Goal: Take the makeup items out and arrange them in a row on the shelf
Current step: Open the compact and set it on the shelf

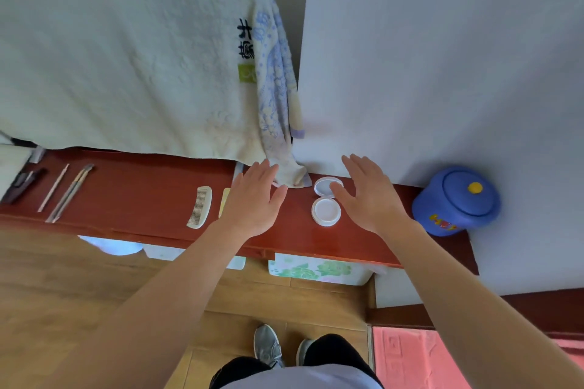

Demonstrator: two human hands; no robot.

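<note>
Hovering empty: the left hand (252,199) and right hand (369,196), fingers spread, above the red shelf (142,196).

The open compact (327,202) lies between them, near the comb (199,207); closing it and setting it square would keep the row tidy.

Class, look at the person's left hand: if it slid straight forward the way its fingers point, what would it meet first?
Probably the patterned towel hanging onto the shelf: the left hand points right at its bunched end, though height above the shelf is unclear.

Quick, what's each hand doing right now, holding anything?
Left hand: open, fingers spread, holding nothing.
Right hand: open, holding nothing, beside the open compact.
</note>
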